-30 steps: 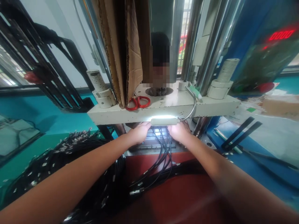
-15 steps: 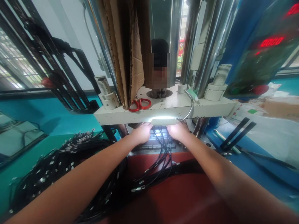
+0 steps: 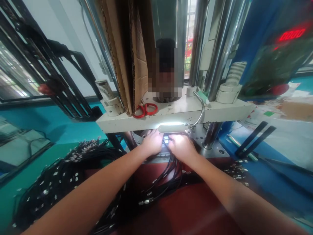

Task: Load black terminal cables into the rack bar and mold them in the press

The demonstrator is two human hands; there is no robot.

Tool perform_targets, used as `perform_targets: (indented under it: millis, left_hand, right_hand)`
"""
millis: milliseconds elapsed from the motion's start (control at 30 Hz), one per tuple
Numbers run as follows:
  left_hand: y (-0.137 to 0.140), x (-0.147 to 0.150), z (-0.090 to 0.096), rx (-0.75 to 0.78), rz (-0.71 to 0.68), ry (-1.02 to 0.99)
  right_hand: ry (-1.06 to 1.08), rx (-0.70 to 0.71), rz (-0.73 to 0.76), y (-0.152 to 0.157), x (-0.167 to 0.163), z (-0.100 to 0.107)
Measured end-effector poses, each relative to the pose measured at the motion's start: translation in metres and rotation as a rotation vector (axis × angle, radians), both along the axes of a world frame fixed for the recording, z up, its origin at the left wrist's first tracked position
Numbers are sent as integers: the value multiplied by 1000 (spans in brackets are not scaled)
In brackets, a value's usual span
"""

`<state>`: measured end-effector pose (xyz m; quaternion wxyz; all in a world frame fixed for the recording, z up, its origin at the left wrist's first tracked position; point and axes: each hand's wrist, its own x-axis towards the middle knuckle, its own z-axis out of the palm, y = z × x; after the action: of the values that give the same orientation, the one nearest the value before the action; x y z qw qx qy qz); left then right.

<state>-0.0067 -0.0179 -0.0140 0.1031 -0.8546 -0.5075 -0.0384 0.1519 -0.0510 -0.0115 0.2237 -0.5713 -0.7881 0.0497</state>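
Observation:
Both hands reach under the pale press plate [image 3: 176,116], into the glow of a small tube lamp [image 3: 171,128]. My left hand [image 3: 153,143] is at the left side of the lit metal mould [image 3: 166,140], its fingers bent and partly hidden. Across a narrow gap, my right hand [image 3: 183,148] has its fingers curled in over the mould's right side. Whatever is within either hand's fingers is hidden. A bunch of thin black cables [image 3: 172,168] runs from the mould, beside and below my right hand, down toward me. Metal connectors [image 3: 146,201] show at the near cable ends.
Red-handled scissors [image 3: 145,110] and folded cardboard [image 3: 137,58] rest on the plate. A large heap of black cables [image 3: 61,182] lies left. Steel columns [image 3: 209,137] flank the mould. Black strips [image 3: 255,140] stand at right, below a panel with red digits [image 3: 292,34].
My right hand has moved left and slightly nearer, over the mould and cable tops. The left hand has shifted slightly right, narrowing the gap. The camera view has shifted a little.

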Motion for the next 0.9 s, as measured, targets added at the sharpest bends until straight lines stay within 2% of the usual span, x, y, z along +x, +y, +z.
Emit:
perform_targets:
  millis: [300, 633, 900]
  left_hand:
    - [0, 11, -4, 7, 25, -27]
    - [-2, 13, -1, 48, -7, -52]
    - [0, 18, -1, 42, -4, -62]
  right_hand:
    - [20, -18, 56, 10, 0, -7]
    - [8, 22, -100, 17, 13, -11]
    - [-60, 42, -136, 13, 10, -15]
